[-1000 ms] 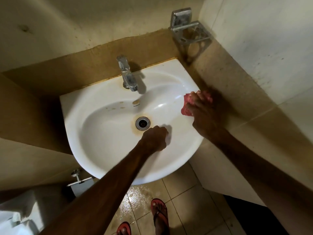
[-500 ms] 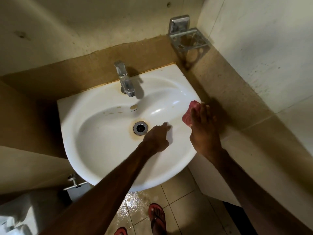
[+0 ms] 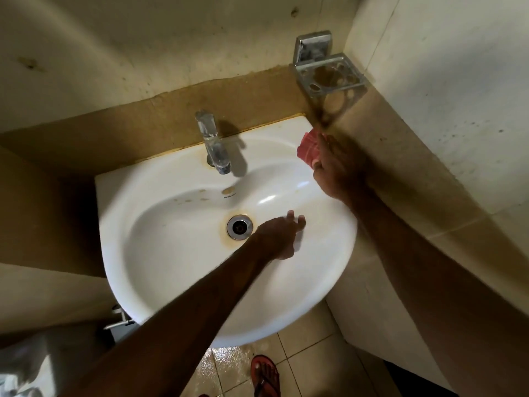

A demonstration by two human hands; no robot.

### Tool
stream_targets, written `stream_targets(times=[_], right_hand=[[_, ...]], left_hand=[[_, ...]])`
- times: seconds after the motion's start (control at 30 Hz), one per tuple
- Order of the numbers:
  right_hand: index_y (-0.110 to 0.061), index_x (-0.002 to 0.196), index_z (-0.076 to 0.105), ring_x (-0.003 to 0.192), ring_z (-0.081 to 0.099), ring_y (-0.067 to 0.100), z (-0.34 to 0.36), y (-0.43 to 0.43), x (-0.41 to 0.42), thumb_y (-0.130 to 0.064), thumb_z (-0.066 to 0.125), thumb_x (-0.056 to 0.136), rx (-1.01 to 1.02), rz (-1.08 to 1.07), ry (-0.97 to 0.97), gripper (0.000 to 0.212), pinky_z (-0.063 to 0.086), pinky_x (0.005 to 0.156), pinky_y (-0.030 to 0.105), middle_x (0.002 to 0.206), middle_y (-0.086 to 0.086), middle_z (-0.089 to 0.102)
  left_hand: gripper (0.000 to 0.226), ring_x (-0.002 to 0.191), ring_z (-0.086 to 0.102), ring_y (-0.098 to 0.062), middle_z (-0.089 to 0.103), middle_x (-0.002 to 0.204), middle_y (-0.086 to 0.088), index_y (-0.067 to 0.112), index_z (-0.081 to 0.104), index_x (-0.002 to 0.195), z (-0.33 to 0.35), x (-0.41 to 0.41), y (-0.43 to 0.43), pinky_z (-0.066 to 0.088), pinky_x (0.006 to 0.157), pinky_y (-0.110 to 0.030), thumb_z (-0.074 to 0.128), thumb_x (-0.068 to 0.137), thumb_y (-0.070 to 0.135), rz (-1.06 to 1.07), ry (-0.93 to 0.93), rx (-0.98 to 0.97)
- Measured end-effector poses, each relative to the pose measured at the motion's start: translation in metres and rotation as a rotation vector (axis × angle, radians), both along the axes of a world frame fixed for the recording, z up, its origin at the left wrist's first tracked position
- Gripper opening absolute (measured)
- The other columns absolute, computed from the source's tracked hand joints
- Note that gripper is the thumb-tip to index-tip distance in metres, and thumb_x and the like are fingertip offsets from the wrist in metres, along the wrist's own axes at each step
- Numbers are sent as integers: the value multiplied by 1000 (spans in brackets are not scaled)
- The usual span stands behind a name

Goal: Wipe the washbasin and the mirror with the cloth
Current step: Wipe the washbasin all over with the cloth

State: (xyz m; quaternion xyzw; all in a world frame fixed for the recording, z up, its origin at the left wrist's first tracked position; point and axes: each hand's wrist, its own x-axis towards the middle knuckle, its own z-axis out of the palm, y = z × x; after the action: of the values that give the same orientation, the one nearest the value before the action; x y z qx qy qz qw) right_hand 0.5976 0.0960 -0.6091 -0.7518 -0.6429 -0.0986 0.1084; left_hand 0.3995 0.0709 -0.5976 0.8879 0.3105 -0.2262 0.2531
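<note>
Now the right hand [image 3: 333,164], clenched on the red cloth [image 3: 307,149], has moved up the washbasin [image 3: 177,282] rim to its upper-right corner; left hand [image 3: 279,234] opens, apparently bracing. Mirror out of view.

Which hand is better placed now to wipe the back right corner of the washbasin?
The right hand. It already holds the red cloth on the rim at that corner. The left hand is empty, open, down in the washbasin beside the drain.
</note>
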Motion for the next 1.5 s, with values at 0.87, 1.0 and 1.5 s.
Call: stream_targets(times=[0.87,1.0,1.5], right_hand=[[-8,150,49,150,38,38,21,45,-23,-18,43,96,-21,-104,150,56,26,122,50,158,18,45],[-5,149,50,146,42,42,11,22,-21,-20,41,98,18,-32,146,54,33,121,56,156,21,48],[-23,158,39,152,34,30,19,55,-16,-30,34,105,-99,-139,403,53,22,128,43,165,4,37]], left_hand=[[82,150,26,-30,2,168,-11,10,12,159,-12,7,34,44,108,-45,53,90,2,14,-209,231],[79,148,30,-29,3,168,-9,12,13,159,-7,8,39,47,104,-47,53,92,4,6,-179,236],[85,149,29,-25,3,167,-10,12,12,159,-15,14,40,51,99,-45,61,89,5,19,-128,250]])
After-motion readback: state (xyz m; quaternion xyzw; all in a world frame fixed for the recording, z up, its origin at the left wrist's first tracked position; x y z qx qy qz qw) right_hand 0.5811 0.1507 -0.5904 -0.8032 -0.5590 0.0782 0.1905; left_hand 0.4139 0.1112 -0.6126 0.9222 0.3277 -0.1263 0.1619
